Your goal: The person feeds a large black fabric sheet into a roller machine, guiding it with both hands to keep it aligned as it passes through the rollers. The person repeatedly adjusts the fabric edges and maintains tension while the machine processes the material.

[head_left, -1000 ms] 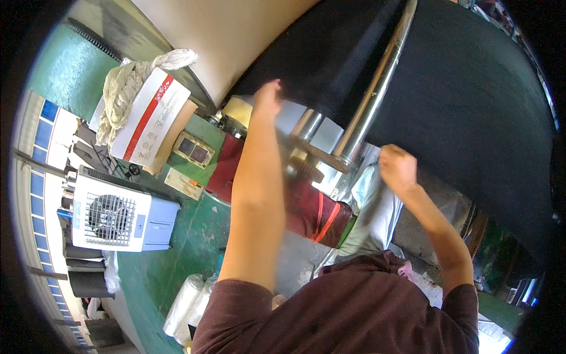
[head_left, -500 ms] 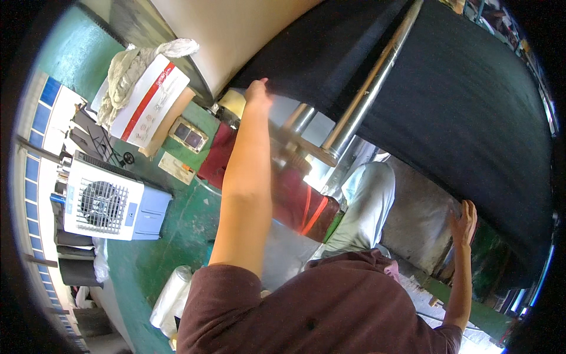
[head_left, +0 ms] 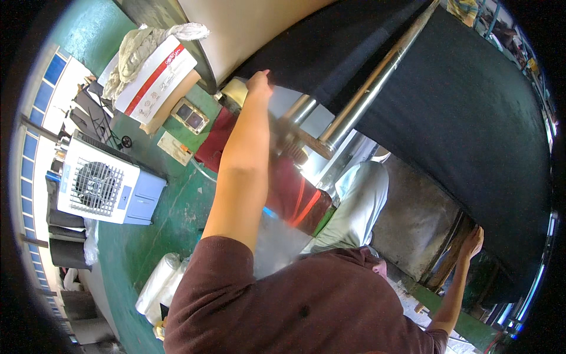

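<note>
Fabric (head_left: 466, 118), black, fills the upper right, lying on both sides of the metal roller (head_left: 377, 85); its near edge slants down to your right hand (head_left: 471, 243). Versus a second ago: that hand has left the spot beside the roller's near end and gone far out along the edge, lower right, with more of the grey panel (head_left: 413, 218) showing. Your left hand (head_left: 259, 85) is about where it was, by the fabric's left edge. Left arm: reaching forward, almost straight, past the dark red cover (head_left: 289, 192). Right arm: stretched out to your side, hand at the edge. Right fingers: close together; can't tell if they pinch fabric. Left fingers: too small, can't tell their grip.
</note>
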`<state>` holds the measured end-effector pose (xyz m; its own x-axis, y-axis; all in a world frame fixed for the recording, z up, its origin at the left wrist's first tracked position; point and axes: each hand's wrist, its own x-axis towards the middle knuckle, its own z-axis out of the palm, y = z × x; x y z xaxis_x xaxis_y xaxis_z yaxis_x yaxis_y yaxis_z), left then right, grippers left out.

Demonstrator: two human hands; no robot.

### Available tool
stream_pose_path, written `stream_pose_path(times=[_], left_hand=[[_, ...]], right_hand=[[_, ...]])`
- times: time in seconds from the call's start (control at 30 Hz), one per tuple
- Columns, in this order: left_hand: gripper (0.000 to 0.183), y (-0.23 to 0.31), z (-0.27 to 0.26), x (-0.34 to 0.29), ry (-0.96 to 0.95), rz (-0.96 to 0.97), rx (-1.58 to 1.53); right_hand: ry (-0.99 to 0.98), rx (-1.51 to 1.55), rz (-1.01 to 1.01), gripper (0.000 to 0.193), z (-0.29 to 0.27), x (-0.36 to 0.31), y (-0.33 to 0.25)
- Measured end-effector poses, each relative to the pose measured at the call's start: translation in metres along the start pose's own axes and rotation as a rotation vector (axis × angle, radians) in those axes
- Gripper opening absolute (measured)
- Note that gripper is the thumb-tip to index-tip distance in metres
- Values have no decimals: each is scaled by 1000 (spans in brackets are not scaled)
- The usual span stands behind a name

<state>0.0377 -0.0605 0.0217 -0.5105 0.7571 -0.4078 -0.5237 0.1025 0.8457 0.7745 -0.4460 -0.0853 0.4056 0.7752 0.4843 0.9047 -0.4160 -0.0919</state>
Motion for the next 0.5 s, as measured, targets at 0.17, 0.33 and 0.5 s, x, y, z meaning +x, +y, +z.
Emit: stream_pose_path(times=[0.17, 0.33, 0.5], left_hand=[[10, -4, 14, -15, -20, -19, -70], [13, -2, 2, 5, 48, 23, 56], [13, -1, 9, -16, 29, -21, -24]], right_hand=[[216, 111, -40, 40, -3, -22, -30], [-26, 261, 124, 52, -16, -23, -81], [58, 335, 61, 52, -19, -32, -123]])
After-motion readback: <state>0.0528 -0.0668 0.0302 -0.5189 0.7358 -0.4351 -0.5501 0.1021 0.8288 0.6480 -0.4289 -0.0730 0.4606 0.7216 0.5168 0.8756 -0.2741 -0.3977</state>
